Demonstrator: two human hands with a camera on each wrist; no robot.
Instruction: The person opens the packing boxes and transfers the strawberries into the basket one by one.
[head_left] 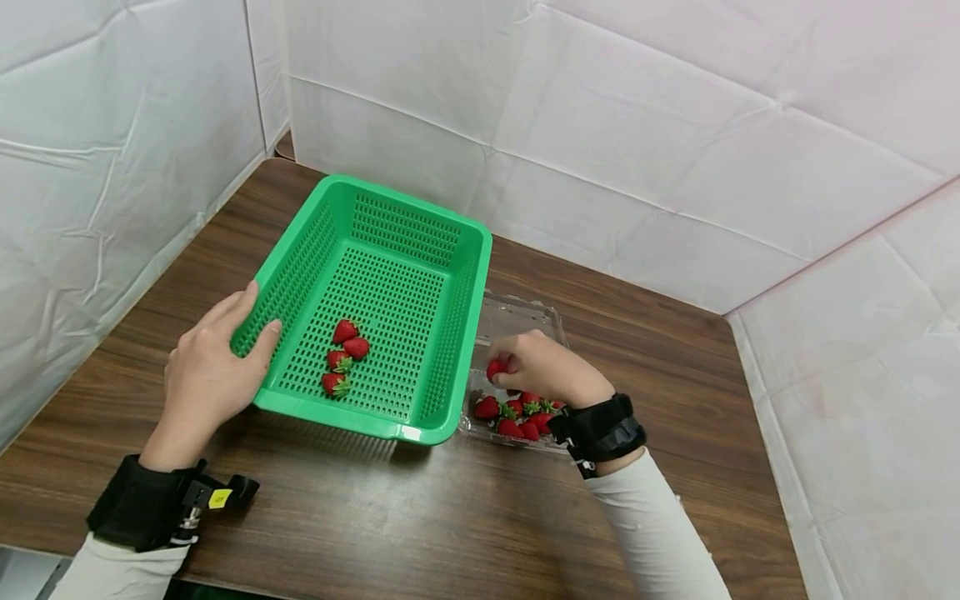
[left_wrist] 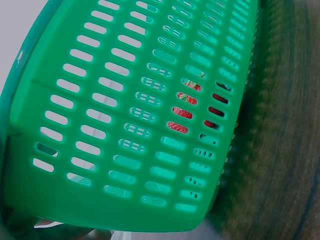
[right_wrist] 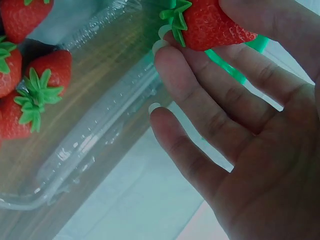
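My right hand (head_left: 547,367) pinches a red strawberry (right_wrist: 215,25) with green leaves between thumb and fingers, above a clear plastic box (head_left: 517,312). Several more strawberries (head_left: 528,429) lie together in the box's near part. At the left, my left hand (head_left: 213,367) holds the near left corner of a green perforated basket (head_left: 408,208), its thumb over the rim. Several strawberries (head_left: 356,347) rest on the basket floor towards its near left side. Through the slots of the basket wall (left_wrist: 115,120), some red fruit shows in the left wrist view.
Everything stands on a dark wood-grain table (head_left: 660,467). White sheeting (head_left: 600,167) rises behind the table and along both sides. The basket's right edge lies close beside the clear box, and a shadow falls under its near edge.
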